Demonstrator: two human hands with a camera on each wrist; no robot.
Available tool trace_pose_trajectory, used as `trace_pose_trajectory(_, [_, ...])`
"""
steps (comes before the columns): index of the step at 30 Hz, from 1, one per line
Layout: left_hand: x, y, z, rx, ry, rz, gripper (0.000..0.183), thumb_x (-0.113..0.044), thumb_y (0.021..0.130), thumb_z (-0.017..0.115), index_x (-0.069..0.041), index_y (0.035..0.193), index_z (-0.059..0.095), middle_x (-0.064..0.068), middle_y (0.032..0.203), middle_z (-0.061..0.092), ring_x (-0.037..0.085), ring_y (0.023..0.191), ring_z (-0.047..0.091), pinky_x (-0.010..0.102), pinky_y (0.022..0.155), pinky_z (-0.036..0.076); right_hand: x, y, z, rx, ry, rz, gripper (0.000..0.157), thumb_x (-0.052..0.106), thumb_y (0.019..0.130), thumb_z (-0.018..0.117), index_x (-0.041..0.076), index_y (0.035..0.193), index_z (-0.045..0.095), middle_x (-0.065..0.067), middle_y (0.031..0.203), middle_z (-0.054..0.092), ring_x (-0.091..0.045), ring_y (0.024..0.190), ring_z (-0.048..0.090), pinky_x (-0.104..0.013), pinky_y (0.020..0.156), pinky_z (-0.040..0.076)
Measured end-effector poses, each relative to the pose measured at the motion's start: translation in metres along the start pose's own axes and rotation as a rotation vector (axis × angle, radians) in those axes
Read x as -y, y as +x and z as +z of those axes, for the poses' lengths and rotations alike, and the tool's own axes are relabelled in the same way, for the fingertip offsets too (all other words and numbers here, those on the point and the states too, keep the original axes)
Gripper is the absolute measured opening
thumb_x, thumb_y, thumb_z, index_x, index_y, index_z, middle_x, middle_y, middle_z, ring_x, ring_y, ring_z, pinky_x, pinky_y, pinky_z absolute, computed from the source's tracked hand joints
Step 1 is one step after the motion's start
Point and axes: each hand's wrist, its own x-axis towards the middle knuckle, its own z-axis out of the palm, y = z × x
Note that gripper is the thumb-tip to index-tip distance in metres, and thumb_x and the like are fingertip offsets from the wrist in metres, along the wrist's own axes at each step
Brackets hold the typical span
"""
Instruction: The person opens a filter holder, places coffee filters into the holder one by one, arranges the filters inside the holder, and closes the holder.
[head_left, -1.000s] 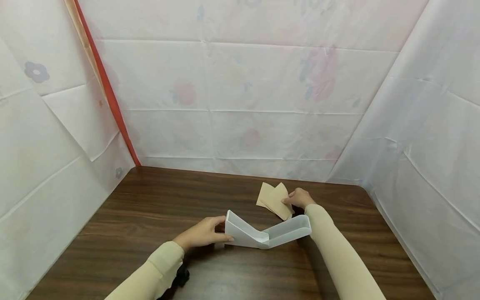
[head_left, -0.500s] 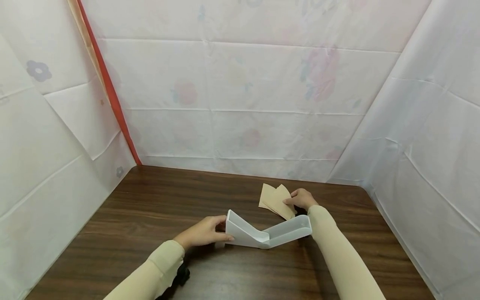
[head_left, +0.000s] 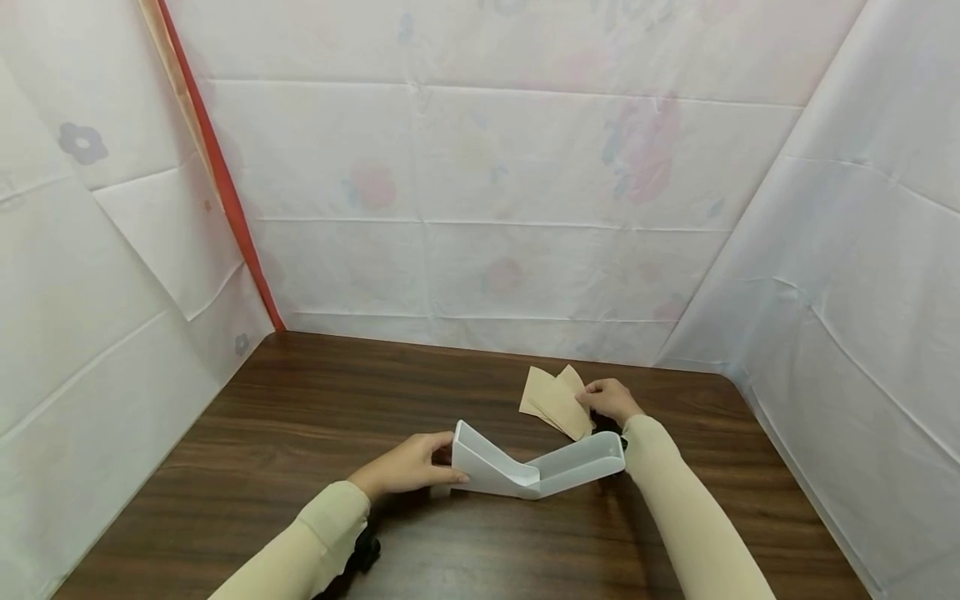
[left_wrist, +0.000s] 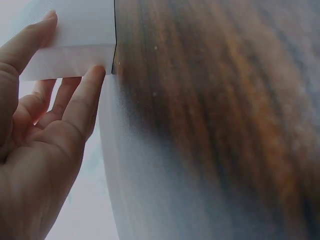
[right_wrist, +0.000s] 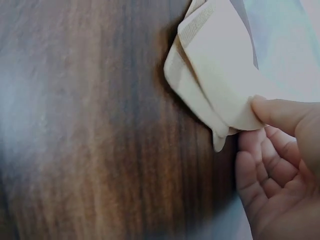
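On the table stands a white V-shaped open holder (head_left: pixel 495 467), its two arms rising to left and right. My left hand (head_left: pixel 408 462) grips its left end, thumb on the front face and fingers at the end. In the left wrist view, the left fingertips (left_wrist: pixel 95 72) touch the corner of the white holder (left_wrist: pixel 82 30). Behind the holder lie tan paper coffee filters (head_left: pixel 555 404), overlapping and fanned, with a crimped seam. My right hand (head_left: pixel 611 400) pinches the right edge of the upper coffee filter (right_wrist: pixel 220 60), thumb on top. The fingers beneath are partly hidden.
A dark wood-grain table (head_left: pixel 360 392) bears everything. White printed sheets (head_left: pixel 465 192) hang behind it and at both sides, with a red strip (head_left: pixel 225 179) at the left corner. A black wrist device (head_left: pixel 365 552) sits under the left sleeve.
My right hand has shifted slightly to the right, and the coffee filters have moved a little with it. The left hand and the white holder stay almost where they were.
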Motion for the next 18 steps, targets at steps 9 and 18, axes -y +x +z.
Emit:
trace_pose_trajectory(9, [0.0029, 0.0010, 0.0006, 0.014, 0.020, 0.004, 0.035, -0.022, 0.090, 0.079, -0.011, 0.120, 0.064, -0.004, 0.107, 0.071, 0.017, 0.099, 0.067, 0.031, 0.083, 0.055, -0.0045, -0.0034, -0.0007, -0.014, 0.076, -0.032, 0.030, 0.019, 0.101, 0.062, -0.006, 0.116, 0.067, -0.015, 0.103, 0.067, -0.024, 0.086, 0.063, -0.039, 0.075, 0.053])
trace_pose_trajectory(18, [0.0022, -0.0003, 0.0012, -0.002, -0.002, -0.005, 0.035, -0.017, 0.089, 0.079, -0.011, 0.120, 0.063, -0.002, 0.108, 0.071, 0.020, 0.098, 0.068, 0.031, 0.081, 0.055, -0.0074, -0.0024, -0.0055, 0.008, 0.117, -0.059, 0.034, 0.020, 0.101, 0.062, -0.008, 0.120, 0.065, -0.018, 0.109, 0.066, -0.028, 0.091, 0.066, -0.041, 0.079, 0.055])
